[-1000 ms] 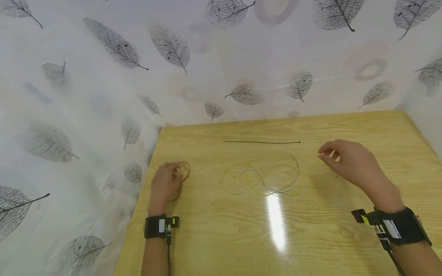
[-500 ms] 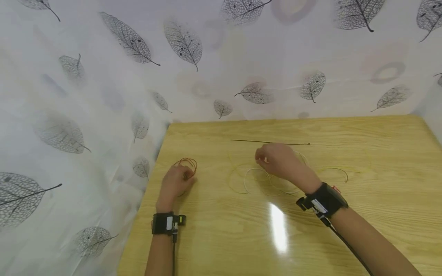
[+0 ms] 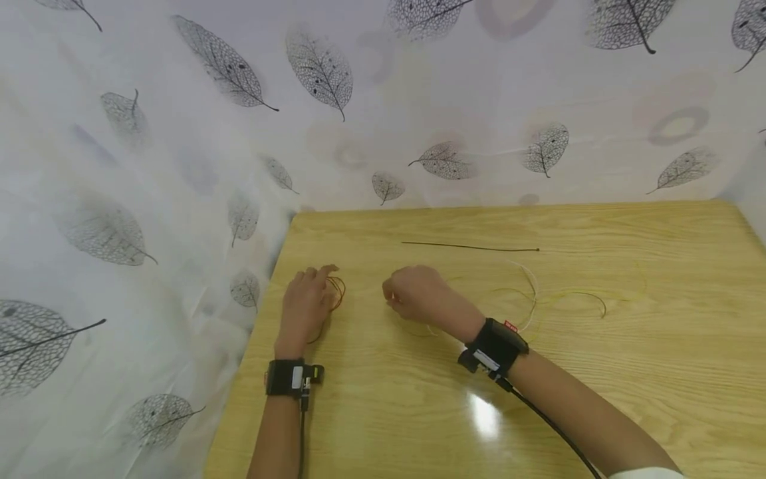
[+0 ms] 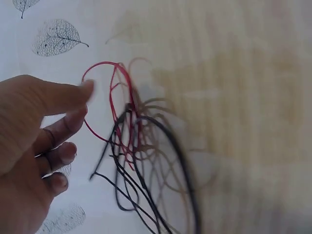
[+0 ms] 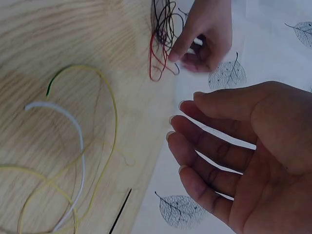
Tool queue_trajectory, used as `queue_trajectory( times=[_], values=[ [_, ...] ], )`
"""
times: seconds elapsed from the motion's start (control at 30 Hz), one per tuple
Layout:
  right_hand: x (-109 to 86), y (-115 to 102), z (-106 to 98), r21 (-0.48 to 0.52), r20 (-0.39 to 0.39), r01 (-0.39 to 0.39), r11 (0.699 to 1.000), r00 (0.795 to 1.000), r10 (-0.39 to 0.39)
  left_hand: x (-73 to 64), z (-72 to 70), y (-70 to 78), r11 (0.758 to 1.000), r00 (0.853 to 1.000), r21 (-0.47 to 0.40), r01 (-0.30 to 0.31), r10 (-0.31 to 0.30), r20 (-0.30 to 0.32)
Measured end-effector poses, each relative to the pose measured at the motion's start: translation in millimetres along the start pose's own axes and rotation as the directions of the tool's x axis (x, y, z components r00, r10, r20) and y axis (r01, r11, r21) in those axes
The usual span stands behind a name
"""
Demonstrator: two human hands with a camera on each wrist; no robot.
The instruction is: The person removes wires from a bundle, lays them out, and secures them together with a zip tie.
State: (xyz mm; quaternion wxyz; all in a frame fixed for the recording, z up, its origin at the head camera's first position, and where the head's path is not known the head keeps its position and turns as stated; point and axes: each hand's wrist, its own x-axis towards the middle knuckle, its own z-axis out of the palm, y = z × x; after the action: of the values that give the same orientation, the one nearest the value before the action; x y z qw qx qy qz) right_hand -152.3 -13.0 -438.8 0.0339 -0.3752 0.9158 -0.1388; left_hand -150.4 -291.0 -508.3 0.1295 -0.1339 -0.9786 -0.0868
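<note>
On the left of the table a loose bundle of thin red wire [image 4: 129, 85] and black wire [image 4: 187, 180] lies beside my left hand [image 3: 305, 299]. Its index finger stretches over the bundle in the head view; in the left wrist view the thumb and index tips are at the red loop, with a gap between them. My right hand [image 3: 421, 293] hovers above the middle of the table, fingers loosely bent and holding nothing in the right wrist view. Beneath and beside it lie a yellow wire [image 5: 115, 112] and a white wire [image 5: 80, 136], partly hidden by the hand and forearm in the head view.
A thin dark strip [image 3: 469, 247] with a small knob at its right end lies behind the wires. Leaf-patterned sheeting [image 3: 359, 133] rises along the back and left edges of the wooden table [image 3: 359, 412]. Cables trail from both wrist cameras.
My right hand has come from the right side across the wires to the middle, nearer the left hand. My left hand's index finger has straightened out from the red and black bundle.
</note>
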Motion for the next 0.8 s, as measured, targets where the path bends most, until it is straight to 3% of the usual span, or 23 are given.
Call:
queue_trajectory(
  times=[0.13, 0.27, 0.43, 0.57, 0.67, 0.8],
  values=[
    [12.1, -10, 7, -0.003, 0.048, -0.011, 1.000, 0.999, 0.011, 4.0, 1.7, -3.8, 0.989, 0.989, 0.059, -0.139, 0.141, -0.044],
    [24.5, -19, 14, -0.008, 0.093, -0.026, 1.000, 0.995, 0.026, 1.9, -4.8, -4.0, 0.977, 0.970, 0.075, -0.198, 0.207, -0.131],
    [39.8, -31, 20, 0.041, 0.124, -0.037, 0.998, 0.992, 0.032, 2.9, -30.1, 1.6, 0.978, 0.967, 0.087, -0.188, 0.200, -0.159],
    [51.7, -39, 27, 0.146, 0.112, -0.053, 0.988, 0.993, 0.037, 4.8, -51.1, 7.2, 0.982, 0.965, 0.014, -0.186, 0.186, -0.183],
    [57.1, -42, 33, 0.216, 0.060, -0.062, 0.974, 0.997, 0.050, 5.3, -60.8, 9.1, 0.977, 0.957, -0.028, -0.211, 0.201, -0.209],
    [57.8, -42, 36, 0.321, -0.066, -0.057, 0.945, 0.994, 0.082, 6.1, -67.0, 7.1, 0.972, 0.944, -0.062, -0.228, 0.205, -0.260]
  ],
)
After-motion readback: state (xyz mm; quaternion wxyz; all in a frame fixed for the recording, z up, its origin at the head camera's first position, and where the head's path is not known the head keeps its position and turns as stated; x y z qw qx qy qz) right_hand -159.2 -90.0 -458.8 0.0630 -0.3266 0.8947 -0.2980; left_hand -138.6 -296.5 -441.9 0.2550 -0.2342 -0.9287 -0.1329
